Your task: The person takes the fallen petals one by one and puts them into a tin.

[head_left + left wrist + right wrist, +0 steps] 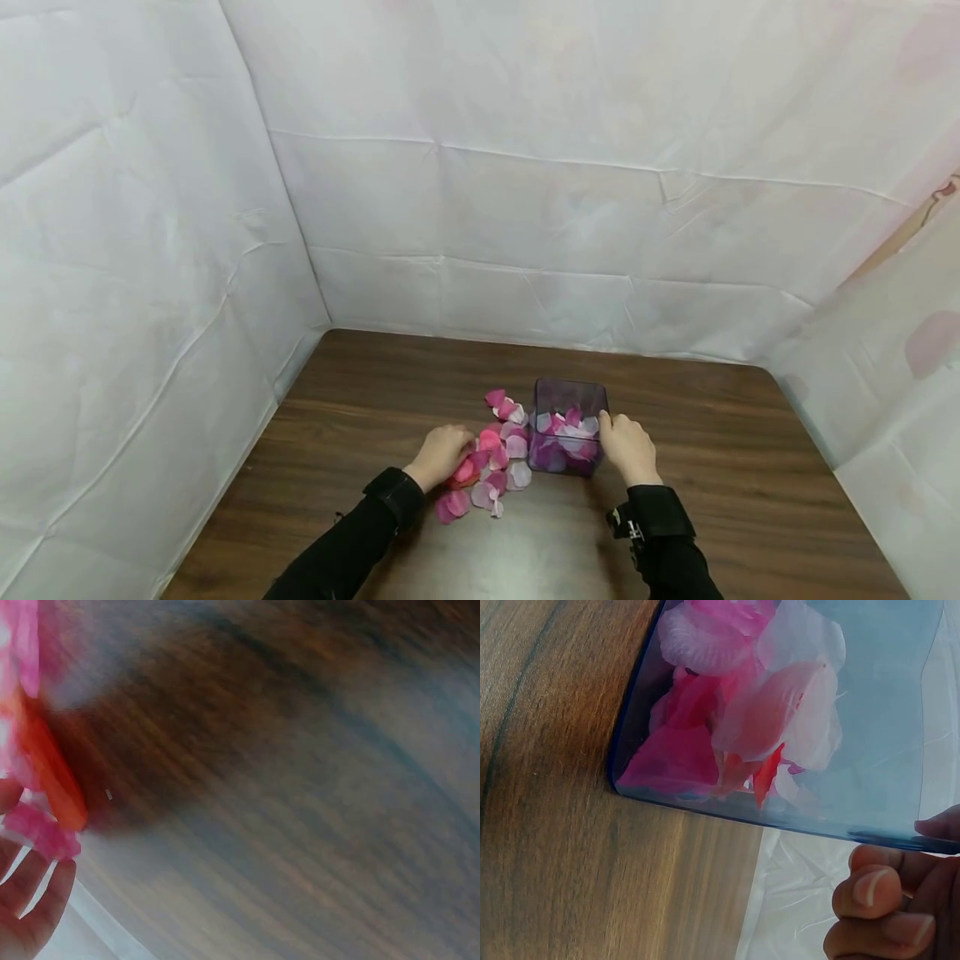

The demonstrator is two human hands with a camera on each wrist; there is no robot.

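Observation:
A see-through dark plastic box (555, 392) stands on the wooden table, part-filled with pink, white and purple artificial petals (572, 437). My right hand (628, 447) grips its right wall, thumb at the inner side and curled fingers outside, as the right wrist view shows. Left of the box lies a loose spread of petals (498, 454) in pink, red and pale lilac. At the left edge of that spread, my left hand (440, 454) pinches a pink petal (43, 831) between thumb and fingers. Beside it leans an orange-red petal (56, 772).
Brown wood-grain table (712, 442) surrounds the box and petals. White sheeting (525, 208) hangs behind the table and along its left and right sides. A pink petal (453, 506) lies at the near end of the spread.

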